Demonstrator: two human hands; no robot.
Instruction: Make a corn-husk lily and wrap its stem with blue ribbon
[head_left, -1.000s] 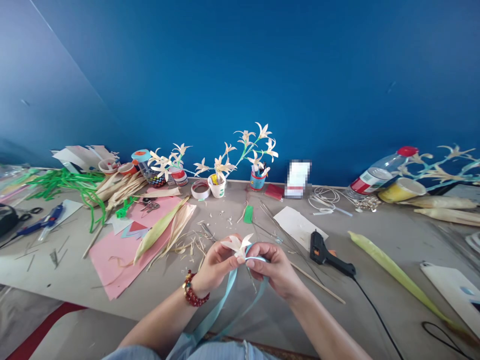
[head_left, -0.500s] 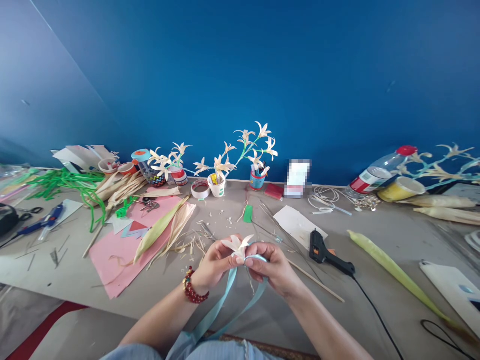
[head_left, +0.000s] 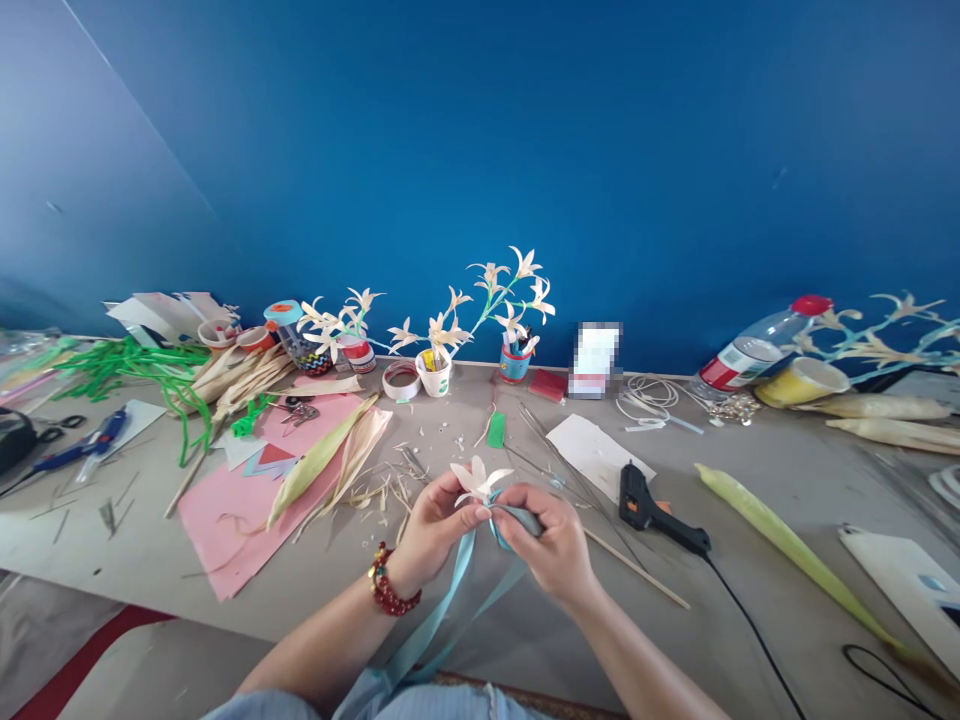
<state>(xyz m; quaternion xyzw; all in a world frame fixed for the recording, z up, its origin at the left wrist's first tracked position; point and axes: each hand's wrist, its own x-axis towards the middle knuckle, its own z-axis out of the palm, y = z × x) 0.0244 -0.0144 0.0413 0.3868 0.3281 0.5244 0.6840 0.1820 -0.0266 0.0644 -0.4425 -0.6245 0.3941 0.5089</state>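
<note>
My left hand (head_left: pixel 435 525) pinches the base of a cream husk-like flower (head_left: pixel 480 480), whose pointed petals spread upward. Close beside it, my right hand (head_left: pixel 551 535) is closed on a light blue ribbon (head_left: pixel 459 570) right at the flower's base. From there the ribbon hangs in a loop down to my lap. My fingertips hide the spot where ribbon and flower meet. A beaded red bracelet (head_left: pixel 388 585) circles my left wrist.
A black glue gun (head_left: pixel 660 510) lies to the right, its cord trailing forward. Pink paper (head_left: pixel 225 520) with corn husks (head_left: pixel 322 460) is on the left. Finished flowers (head_left: pixel 491 280) stand in cups at the back. A plastic bottle (head_left: pixel 750 350) leans at the far right.
The flower has tilted slightly and its petals show more openly. My right hand has turned the ribbon around the base, and the ribbon loop has shifted.
</note>
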